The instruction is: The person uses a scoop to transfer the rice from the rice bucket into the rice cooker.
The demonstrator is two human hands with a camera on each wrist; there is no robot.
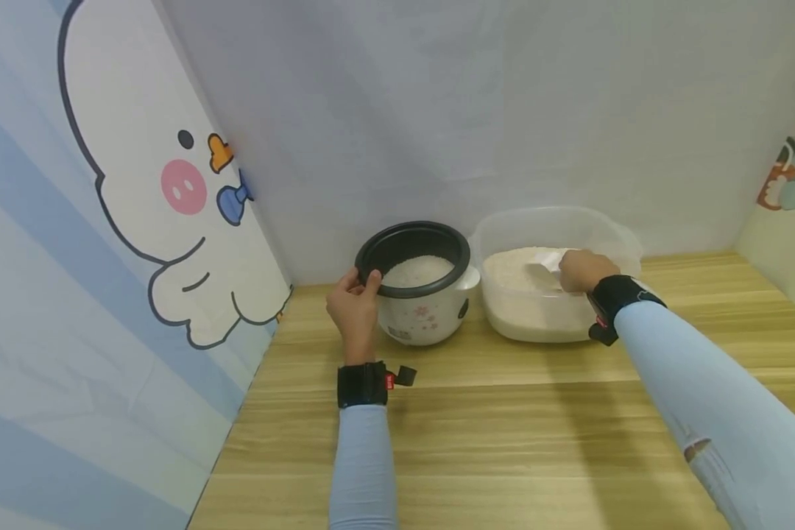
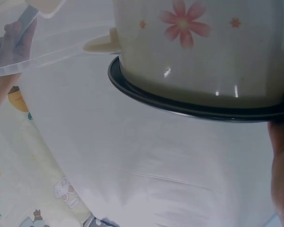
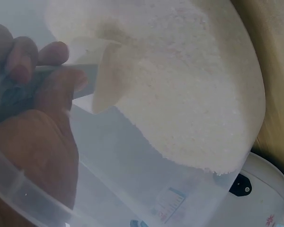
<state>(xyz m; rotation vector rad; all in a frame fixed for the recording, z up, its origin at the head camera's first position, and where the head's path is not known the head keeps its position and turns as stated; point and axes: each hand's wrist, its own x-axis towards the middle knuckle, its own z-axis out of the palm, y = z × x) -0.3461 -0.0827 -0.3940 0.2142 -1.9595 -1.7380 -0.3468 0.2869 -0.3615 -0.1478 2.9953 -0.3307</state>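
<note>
Wooden table (image 1: 503, 427) nearest; left hand (image 1: 354, 309) grips cooker rim (image 1: 371, 276); right hand (image 1: 583, 271) clutches scoop (image 1: 548, 259) in rice tub (image 1: 626, 243); pale backdrop.

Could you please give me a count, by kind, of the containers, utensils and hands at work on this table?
Rice cookers: 1, the flowered rice cooker with rice in its black pot, whose rim the left hand grips.
Clear plastic tubs: 1, the tub of rice.
Scoops: 1, the white scoop held by the right hand.
Hands: 2.
Total: 5.
</note>
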